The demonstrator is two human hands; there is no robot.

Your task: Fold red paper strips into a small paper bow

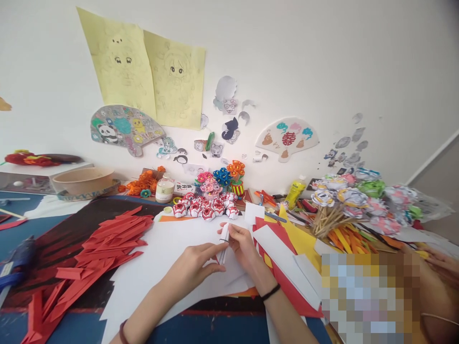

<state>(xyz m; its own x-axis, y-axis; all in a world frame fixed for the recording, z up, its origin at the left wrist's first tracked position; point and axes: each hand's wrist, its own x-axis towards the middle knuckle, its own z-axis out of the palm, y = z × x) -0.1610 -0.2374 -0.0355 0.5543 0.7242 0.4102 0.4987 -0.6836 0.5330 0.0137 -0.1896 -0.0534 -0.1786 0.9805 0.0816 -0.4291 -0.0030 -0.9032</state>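
A small folded white paper piece (224, 234), with a little red at its lower edge, stands upright between my hands. My right hand (244, 242) pinches it from the right, thumb and fingers near its top. On its left side my left hand (202, 258) grips it lower down with bent fingers. A thin dark line crosses the paper; I cannot tell what it is. Beneath my hands lie white paper sheets (161, 258). Just beyond sit several red-and-white folded paper flowers (208, 210).
Red folded paper strips (103, 253) are piled at left, near a blue glue gun (16, 263). Red sheets (304, 303) and white strips (272, 243) lie right. Behind are a glue bottle (165, 188), a yellow bottle (296, 191) and paper bouquets (351, 196). Another person's hand (441, 263) shows far right.
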